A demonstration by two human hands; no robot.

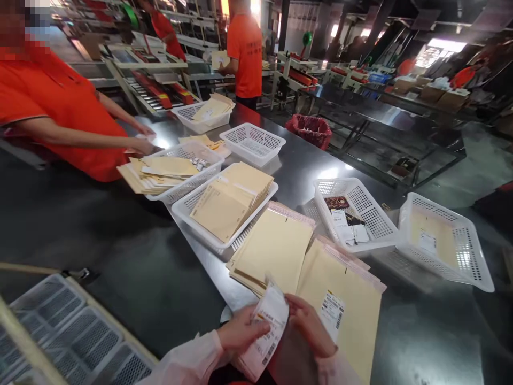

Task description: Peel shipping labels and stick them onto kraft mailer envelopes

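Observation:
A sheaf of white printed shipping labels [270, 315] is held in my left hand [244, 329], thumb lying across the front. My right hand [308, 323] has its fingers curled together at the upper right edge of the labels; the fingertips are partly hidden. Beneath and to the right lies a tan bubble mailer [358, 310] with a label [332, 313] stuck on it, its pinkish flap pointing away from me. Just beyond my hands a stack of similar mailers [276, 243] rests on the table.
A white basket of mailers [176, 208] stands ahead, with several more baskets around it. On the right, one basket [320, 187] contains dark patterned packets, another [484, 267] a labelled mailer. A co-worker in orange [68, 107] works at left. Stacked mesh baskets [80, 331] sit lower left.

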